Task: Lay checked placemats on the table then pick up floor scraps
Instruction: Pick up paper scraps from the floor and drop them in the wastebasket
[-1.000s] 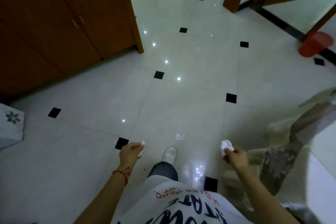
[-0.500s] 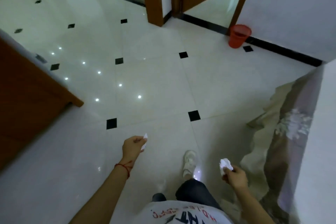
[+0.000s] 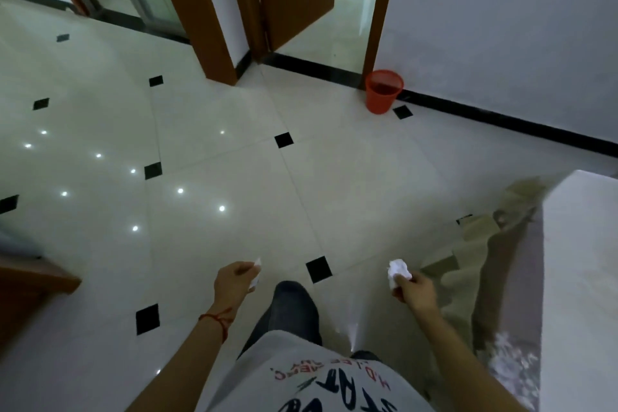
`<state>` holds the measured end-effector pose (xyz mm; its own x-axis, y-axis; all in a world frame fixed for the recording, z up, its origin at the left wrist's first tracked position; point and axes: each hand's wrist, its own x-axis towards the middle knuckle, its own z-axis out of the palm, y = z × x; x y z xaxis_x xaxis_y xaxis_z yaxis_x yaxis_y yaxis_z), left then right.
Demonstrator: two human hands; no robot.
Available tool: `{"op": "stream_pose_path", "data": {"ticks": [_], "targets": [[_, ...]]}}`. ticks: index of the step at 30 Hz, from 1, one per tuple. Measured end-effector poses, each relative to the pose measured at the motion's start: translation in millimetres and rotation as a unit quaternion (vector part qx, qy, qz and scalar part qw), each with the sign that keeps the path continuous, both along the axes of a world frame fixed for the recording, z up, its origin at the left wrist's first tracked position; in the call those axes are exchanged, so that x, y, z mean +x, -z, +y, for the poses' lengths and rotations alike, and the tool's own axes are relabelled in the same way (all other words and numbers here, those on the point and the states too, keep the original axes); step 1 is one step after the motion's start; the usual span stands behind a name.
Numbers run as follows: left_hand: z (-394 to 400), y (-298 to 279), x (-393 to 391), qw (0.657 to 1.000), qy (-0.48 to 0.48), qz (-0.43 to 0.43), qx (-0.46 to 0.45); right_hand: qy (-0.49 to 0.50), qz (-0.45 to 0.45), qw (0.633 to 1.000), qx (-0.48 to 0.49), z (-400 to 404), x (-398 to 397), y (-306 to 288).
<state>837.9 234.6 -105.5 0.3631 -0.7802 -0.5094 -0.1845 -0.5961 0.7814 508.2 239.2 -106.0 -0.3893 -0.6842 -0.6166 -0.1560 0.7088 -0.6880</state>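
Above the tiled floor (image 3: pixel 234 150), left hand (image 3: pixel 232 283) pinches a flat paper scrap (image 3: pixel 255 276), right hand (image 3: pixel 414 289) fingers curl round a crumpled paper wad (image 3: pixel 398 273), both look light, soft, crushable, any-edge pinch works, red wastebasket (image 3: pixel 383 90) well ahead.

Two hands (image 3: pixel 234 283) (image 3: pixel 414 289), two paper scraps (image 3: pixel 256 273) (image 3: pixel 398 273), one red bin (image 3: pixel 383 92).
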Motion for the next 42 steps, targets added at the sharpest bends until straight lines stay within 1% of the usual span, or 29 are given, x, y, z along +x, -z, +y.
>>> {"op": "stream_pose_path", "data": {"ticks": [4, 10, 14, 19, 22, 25, 27, 29, 34, 38, 42], "targets": [[-83.7, 15.0, -7.1, 1.000, 0.012, 0.005, 0.023, 0.016, 0.000, 1.000, -0.021, -84.1, -10.5, 3.8], [-242.4, 19.9, -38.7, 0.998, 0.047, 0.031, 0.039, 0.021, 0.025, 0.999, 0.008, -214.0, -35.8, 4.5], [-359.3, 3.2, -77.8, 0.992, 0.121, 0.027, 0.019, 0.029, 0.032, 0.999, 0.007, -296.6, -60.0, -1.9], [-496.6, -18.1, -141.1, 0.980, 0.190, 0.045, -0.024, 0.082, 0.045, 0.995, 0.026, -374.6, -97.3, -4.0], [-574.2, -18.4, -180.1, 0.974, 0.217, 0.048, -0.042, 0.114, 0.035, 0.992, 0.039, -417.1, -125.7, 6.4], [-643.0, -14.3, -216.6, 0.974, 0.214, 0.061, -0.047, 0.128, 0.034, 0.990, 0.049, -467.9, -160.7, 17.3], [-684.3, -9.0, -239.3, 0.978, 0.195, 0.063, -0.038, 0.129, 0.029, 0.989, 0.064, -508.0, -187.2, 21.7], [-707.2, -6.4, -251.8, 0.983, 0.173, 0.061, -0.029, 0.135, 0.031, 0.988, 0.065, -540.9, -202.6, 18.7], [-783.9, -3.5, -279.9, 0.985, 0.165, 0.053, 0.007, 0.115, 0.045, 0.991, 0.055, -664.1, -246.0, 5.7], [-832.8, 4.6, -285.5, 0.985, 0.160, 0.049, 0.039, 0.090, 0.045, 0.994, 0.045, -757.3, -258.9, -4.5], [-891.5, 22.7, -285.7, 0.982, 0.166, 0.048, 0.077, 0.096, 0.042, 0.994, 0.035, -838.6, -261.4, 0.4]]}}
